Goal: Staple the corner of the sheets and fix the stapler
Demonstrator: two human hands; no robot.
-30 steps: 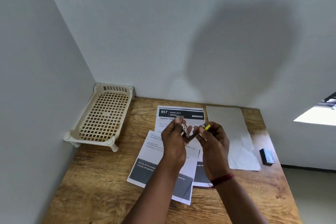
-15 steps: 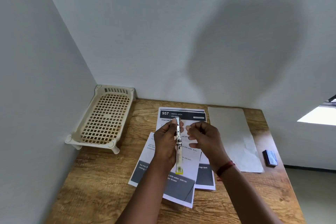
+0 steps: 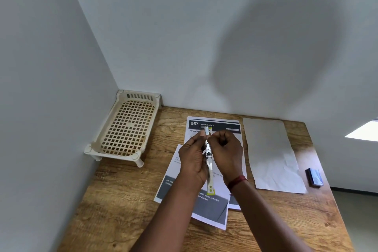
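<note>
both hands (image 3: 210, 155) grip opened stapler (image 3: 209, 161) abv printed sheets (image 3: 212, 208).

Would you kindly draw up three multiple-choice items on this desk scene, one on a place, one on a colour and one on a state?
1. Where does the cream lattice tray stand?
A. in the far left corner of the wooden table
B. on the printed sheets
C. beside the small dark box

2. What colour is the trim on the near end of the metal stapler?
A. red
B. yellow-green
C. blue

3. How is the stapler held?
A. lying loose on the table
B. in one hand only
C. swung open, between both hands

Answers:
1 A, it sits where the two walls meet.
2 B, the near tip shows yellow-green.
3 C, the left hand grips it and the right hand pinches its far end, above the printed sheets.
</note>
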